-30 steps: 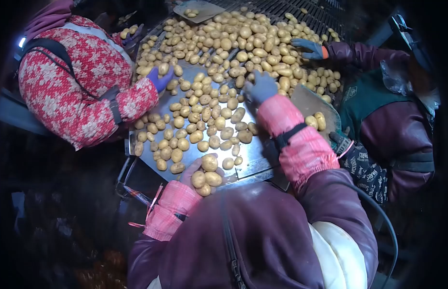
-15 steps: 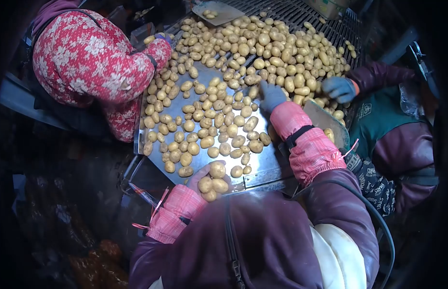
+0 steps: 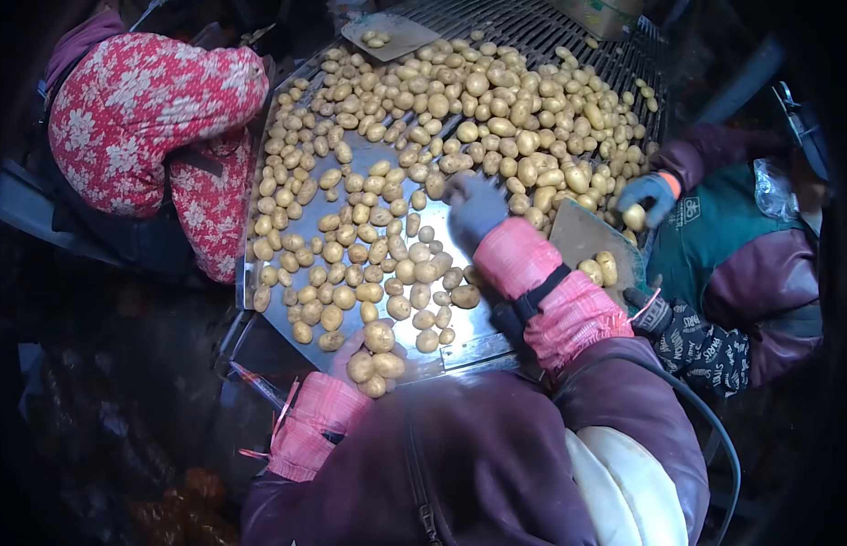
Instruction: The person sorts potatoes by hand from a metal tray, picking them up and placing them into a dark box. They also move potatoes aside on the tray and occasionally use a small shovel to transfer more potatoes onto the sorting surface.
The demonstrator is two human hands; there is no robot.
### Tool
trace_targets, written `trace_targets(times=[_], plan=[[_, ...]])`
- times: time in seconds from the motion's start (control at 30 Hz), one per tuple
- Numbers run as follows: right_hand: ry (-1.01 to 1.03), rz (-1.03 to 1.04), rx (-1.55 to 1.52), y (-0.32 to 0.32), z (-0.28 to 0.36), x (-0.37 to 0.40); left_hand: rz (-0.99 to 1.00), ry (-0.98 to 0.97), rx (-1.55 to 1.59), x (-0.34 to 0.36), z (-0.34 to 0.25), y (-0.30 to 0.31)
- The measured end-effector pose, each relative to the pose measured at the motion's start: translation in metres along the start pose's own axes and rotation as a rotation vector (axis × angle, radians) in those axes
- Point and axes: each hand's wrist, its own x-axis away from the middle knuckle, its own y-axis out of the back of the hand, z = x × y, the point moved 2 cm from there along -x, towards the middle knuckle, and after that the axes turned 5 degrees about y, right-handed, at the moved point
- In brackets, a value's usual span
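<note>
My left hand (image 3: 344, 351), in a pink cuff, is closed around several potatoes (image 3: 379, 337) at the near edge of the metal table (image 3: 414, 218). It cradles them in a small stack. My right hand (image 3: 478, 211), in a grey-blue glove, reaches over the table at the near side of the potato heap (image 3: 524, 136). Its fingers point away from me and are smeared by motion, so whether they grip a potato cannot be made out. Loose potatoes (image 3: 351, 232) lie spread on the metal between my hands and farther left.
A co-worker in a red floral sleeve (image 3: 160, 109) stands at the left. On the right, another co-worker's gloved hand (image 3: 651, 196) grips a potato beside a scoop-like tray (image 3: 583, 238) holding potatoes. Behind the heap are dark slatted bars (image 3: 505, 18) and a flat tray (image 3: 392, 44).
My right hand has moved left and slightly nearer me. My left hand keeps its potatoes. The left co-worker's hand has left the heap; the right co-worker's hand now holds a potato. The view has shifted.
</note>
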Motion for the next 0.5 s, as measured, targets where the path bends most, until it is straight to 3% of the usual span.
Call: trace_targets(times=[0.13,0.2,0.23,0.33,0.43,0.5], plan=[[-0.162,0.175,0.174,-0.009,-0.045,-0.037,-0.03,-0.097,-0.005,0.005,0.012,0.003],[-0.168,0.299,0.2,-0.017,-0.048,-0.049,0.097,-0.079,0.168,0.003,0.014,0.01],[-0.139,0.291,0.196,-0.015,-0.043,-0.051,0.162,-0.07,0.256,0.003,0.016,0.012],[-0.031,0.265,0.239,-0.013,-0.035,-0.054,-0.147,-0.202,0.209,-0.003,0.016,0.01],[0.08,0.359,0.255,-0.016,-0.019,-0.072,0.098,-0.132,0.148,0.0,0.011,0.012],[0.203,0.327,0.323,-0.034,-0.009,-0.071,-0.088,-0.206,0.05,0.0,0.012,0.009]])
